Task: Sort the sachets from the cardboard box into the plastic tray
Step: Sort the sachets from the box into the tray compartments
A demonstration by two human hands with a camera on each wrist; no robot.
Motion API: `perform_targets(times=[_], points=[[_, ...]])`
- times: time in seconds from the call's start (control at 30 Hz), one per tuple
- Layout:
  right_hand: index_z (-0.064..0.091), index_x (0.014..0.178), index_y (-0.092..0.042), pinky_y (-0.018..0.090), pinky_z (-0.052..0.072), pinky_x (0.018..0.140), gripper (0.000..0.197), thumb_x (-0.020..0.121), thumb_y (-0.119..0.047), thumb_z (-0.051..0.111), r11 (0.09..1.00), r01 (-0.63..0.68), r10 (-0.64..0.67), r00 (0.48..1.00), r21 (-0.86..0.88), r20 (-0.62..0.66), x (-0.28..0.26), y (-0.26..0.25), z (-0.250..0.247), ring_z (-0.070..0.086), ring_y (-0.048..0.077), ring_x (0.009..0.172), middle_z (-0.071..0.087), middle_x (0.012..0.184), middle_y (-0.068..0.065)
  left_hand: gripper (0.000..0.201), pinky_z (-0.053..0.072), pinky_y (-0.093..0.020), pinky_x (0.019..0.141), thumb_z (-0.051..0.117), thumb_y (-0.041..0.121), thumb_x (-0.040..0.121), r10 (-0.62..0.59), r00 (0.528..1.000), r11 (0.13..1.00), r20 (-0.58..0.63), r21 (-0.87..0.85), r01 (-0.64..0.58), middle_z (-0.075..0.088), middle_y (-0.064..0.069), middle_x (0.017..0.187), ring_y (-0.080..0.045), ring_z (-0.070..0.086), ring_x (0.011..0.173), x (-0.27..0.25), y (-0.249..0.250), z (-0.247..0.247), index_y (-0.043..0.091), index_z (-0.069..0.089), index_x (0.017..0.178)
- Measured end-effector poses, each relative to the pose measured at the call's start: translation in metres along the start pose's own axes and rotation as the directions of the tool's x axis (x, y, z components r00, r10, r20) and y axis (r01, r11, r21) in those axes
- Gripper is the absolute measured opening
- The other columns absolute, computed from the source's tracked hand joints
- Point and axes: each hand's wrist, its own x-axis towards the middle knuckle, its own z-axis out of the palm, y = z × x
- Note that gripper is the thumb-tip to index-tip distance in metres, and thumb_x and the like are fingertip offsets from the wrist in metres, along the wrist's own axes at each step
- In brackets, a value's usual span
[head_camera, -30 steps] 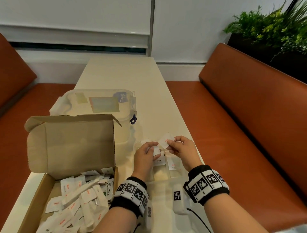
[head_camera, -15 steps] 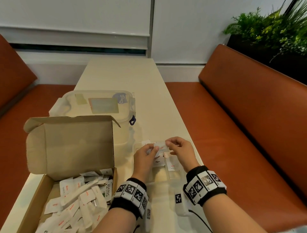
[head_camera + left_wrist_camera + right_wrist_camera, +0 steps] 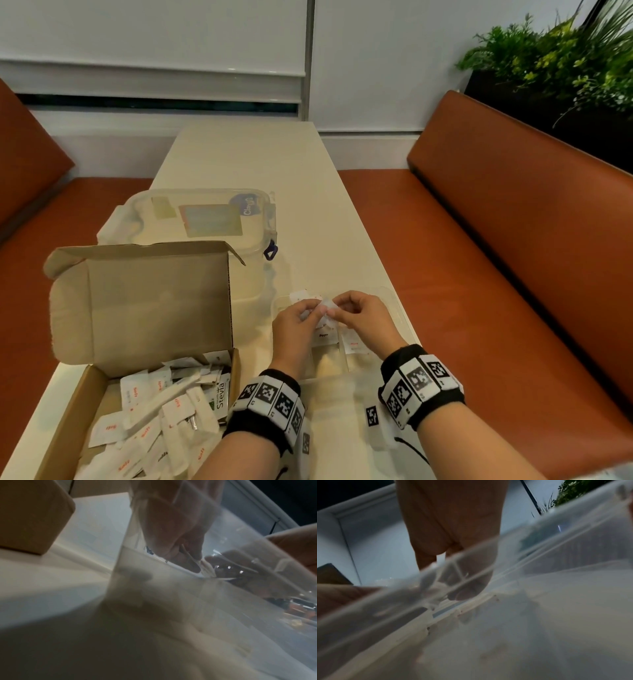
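An open cardboard box (image 3: pixel 68 404) at the near left holds several white sachets (image 3: pixel 154 411), some printed "Salt", one "Stevia". To its right lies a clear plastic tray (image 3: pixel 394 301) with compartments; a few sachets (image 3: pixel 354 346) lie in them. Over the tray's far part, my left hand (image 3: pixel 301 318) and right hand (image 3: pixel 356 311) meet, and both pinch small white sachets (image 3: pixel 325 306) between them. In the left wrist view, blurred through the tray wall (image 3: pixel 171 601), the left hand's fingers (image 3: pixel 175 547) pinch thin white sachets (image 3: pixel 205 566). In the right wrist view, the right hand's fingers (image 3: pixel 471 585) show behind the clear rim.
A clear lidded plastic container (image 3: pixel 198 219) stands behind the box's raised flap (image 3: pixel 144 301). The cream table (image 3: pixel 257 154) runs away from me between orange bench seats (image 3: pixel 513 240). A planter with green leaves (image 3: pixel 565 58) sits at the far right.
Both hands have lowered toward the tray and drawn together. The sachet the right hand held up now lies lower, pinched between the two hands.
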Motion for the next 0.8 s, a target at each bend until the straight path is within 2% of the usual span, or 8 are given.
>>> perform_targets(times=[0.07, 0.17, 0.27, 0.37, 0.53, 0.67, 0.73, 0.8], points=[[0.07, 0.083, -0.013, 0.02, 0.046, 0.064, 0.009, 0.08, -0.02, 0.074, 0.999, 0.021, -0.021, 1.0, -0.049, 0.012, 0.0, -0.004, 0.0, 0.055, 0.008, 0.064, 0.063, 0.069, -0.001, 0.006, 0.056, -0.032, 0.081, 0.068, 0.014, 0.085, -0.009, 1.0, 1.0, -0.005, -0.005, 0.009, 0.072, -0.005, 0.095, -0.02, 0.067, 0.092, 0.0, 0.0, 0.001, 0.017, 0.072, 0.09], [0.069, 0.078, -0.017, 0.014, 0.042, 0.061, 0.005, 0.081, -0.017, 0.073, 0.999, 0.046, -0.046, 0.999, -0.03, -0.009, 0.001, -0.008, -0.004, 0.053, 0.002, 0.059, 0.061, 0.065, -0.006, 0.006, 0.056, -0.039, 0.085, 0.069, 0.016, 0.085, -0.034, 0.999, 0.999, 0.008, -0.013, 0.034, 0.073, -0.004, 0.09, -0.019, 0.068, 0.087, -0.001, 0.002, 0.001, 0.016, 0.073, 0.09], [0.07, 0.083, -0.013, 0.017, 0.041, 0.062, 0.005, 0.083, -0.018, 0.071, 0.997, 0.064, -0.064, 0.998, -0.04, 0.009, 0.001, -0.012, -0.008, 0.049, 0.005, 0.06, 0.058, 0.067, -0.001, 0.009, 0.054, -0.047, 0.088, 0.066, 0.017, 0.087, -0.029, 0.999, 0.999, 0.04, 0.018, 0.029, 0.074, -0.005, 0.088, -0.023, 0.069, 0.089, -0.002, 0.002, 0.0, 0.013, 0.074, 0.091], [0.072, 0.085, -0.012, 0.013, 0.039, 0.058, 0.013, 0.08, -0.024, 0.074, 0.995, 0.071, -0.068, 0.997, -0.077, 0.039, 0.001, -0.016, -0.009, 0.048, 0.004, 0.058, 0.056, 0.063, -0.004, 0.009, 0.053, -0.049, 0.088, 0.066, 0.019, 0.088, -0.027, 0.997, 0.999, 0.077, 0.036, 0.024, 0.074, 0.0, 0.086, -0.02, 0.068, 0.088, -0.002, 0.003, 0.0, 0.019, 0.074, 0.087], [0.071, 0.083, -0.006, 0.006, 0.035, 0.05, 0.012, 0.085, -0.018, 0.069, 0.981, 0.082, -0.079, 0.997, -0.175, 0.026, 0.002, -0.02, -0.011, 0.046, -0.003, 0.048, 0.058, 0.062, -0.003, 0.007, 0.052, -0.049, 0.09, 0.07, 0.024, 0.084, -0.035, 0.999, 0.998, 0.036, 0.054, 0.033, 0.073, 0.001, 0.087, -0.019, 0.066, 0.089, -0.003, 0.004, 0.0, 0.019, 0.074, 0.083], [0.072, 0.086, -0.008, 0.006, 0.038, 0.054, 0.011, 0.086, -0.017, 0.067, 0.949, 0.088, -0.062, 0.994, -0.303, 0.094, 0.0, -0.023, -0.018, 0.05, 0.0, 0.059, 0.063, 0.07, -0.001, 0.008, 0.053, -0.043, 0.09, 0.07, 0.02, 0.084, -0.028, 0.999, 0.998, 0.03, 0.055, 0.027, 0.072, 0.006, 0.087, -0.013, 0.066, 0.088, -0.003, 0.005, 0.001, 0.023, 0.073, 0.078], [0.072, 0.088, -0.009, 0.007, 0.038, 0.057, 0.008, 0.086, -0.016, 0.067, 0.898, 0.074, -0.027, 0.993, -0.434, 0.114, 0.002, -0.022, -0.025, 0.054, 0.005, 0.066, 0.066, 0.076, 0.0, 0.014, 0.052, -0.037, 0.091, 0.067, 0.018, 0.086, -0.026, 1.0, 0.999, -0.017, 0.042, 0.027, 0.072, 0.009, 0.089, -0.011, 0.066, 0.093, -0.003, 0.006, 0.001, 0.028, 0.072, 0.078], [0.07, 0.086, -0.014, 0.008, 0.036, 0.057, 0.004, 0.084, -0.016, 0.069, 0.825, 0.056, 0.0, 0.995, -0.563, 0.099, 0.003, -0.019, -0.034, 0.053, 0.007, 0.071, 0.062, 0.076, -0.005, 0.02, 0.05, -0.039, 0.095, 0.061, 0.012, 0.09, -0.019, 0.999, 0.999, -0.028, 0.043, 0.02, 0.071, 0.007, 0.095, -0.015, 0.064, 0.101, -0.002, 0.006, 0.001, 0.026, 0.072, 0.082]])
